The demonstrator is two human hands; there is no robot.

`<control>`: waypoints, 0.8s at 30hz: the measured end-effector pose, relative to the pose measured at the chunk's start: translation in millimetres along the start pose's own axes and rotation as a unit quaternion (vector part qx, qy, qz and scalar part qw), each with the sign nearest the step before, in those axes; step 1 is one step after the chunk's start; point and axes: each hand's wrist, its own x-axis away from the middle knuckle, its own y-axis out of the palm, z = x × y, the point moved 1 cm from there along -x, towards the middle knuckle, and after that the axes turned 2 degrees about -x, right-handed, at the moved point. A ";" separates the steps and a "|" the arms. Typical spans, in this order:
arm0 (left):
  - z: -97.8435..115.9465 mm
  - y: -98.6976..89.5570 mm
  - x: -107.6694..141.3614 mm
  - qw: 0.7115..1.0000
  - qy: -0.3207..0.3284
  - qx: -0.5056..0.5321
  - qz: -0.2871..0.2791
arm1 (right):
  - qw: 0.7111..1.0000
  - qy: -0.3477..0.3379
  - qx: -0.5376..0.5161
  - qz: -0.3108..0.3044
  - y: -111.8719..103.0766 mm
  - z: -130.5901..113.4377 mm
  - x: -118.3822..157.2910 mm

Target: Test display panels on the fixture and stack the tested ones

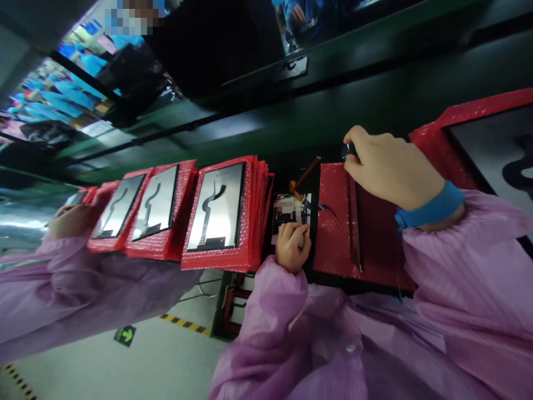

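My left hand (292, 247), fingers curled, rests at the near edge of an opened electronic device (287, 208). Whatever its fingertips pinch is too small to make out. From that device an orange-brown flex cable (306, 176) sticks up toward the back. My right hand (387, 169), with a blue wrist strap (433, 206), is raised above a red bubble-wrap sheet (333, 222). Between its thumb and fingers is a small dark shiny object (348, 150), mostly covered by the hand. Beneath that hand, a thin dark strip or panel edge (357, 233) lies along the red wrap.
To the left stand stacks of red bubble-wrap pouches (255, 222) topped by display panels (219, 208) with black flex cables. Another display panel (499, 144) lies at far right. A co-worker's hand (70, 220) reaches in at far left. A green ledge (233, 133) runs behind.
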 end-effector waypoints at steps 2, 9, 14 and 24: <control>-1.3 1.0 -0.5 0.999 -0.032 -0.025 0.009 | 1.000 -0.015 -0.009 -0.002 2.9 -0.6 0.0; -3.3 5.8 2.1 0.994 -0.064 -0.074 -0.038 | 0.999 -0.002 0.014 -0.044 2.0 -10.2 -1.7; -5.2 9.9 3.2 0.993 -0.070 -0.075 -0.059 | 0.998 -0.021 0.047 -0.042 2.5 -10.9 -1.5; -2.5 13.1 3.3 0.986 -0.068 -0.119 -0.092 | 0.987 0.026 0.138 -0.082 -2.7 -25.3 0.7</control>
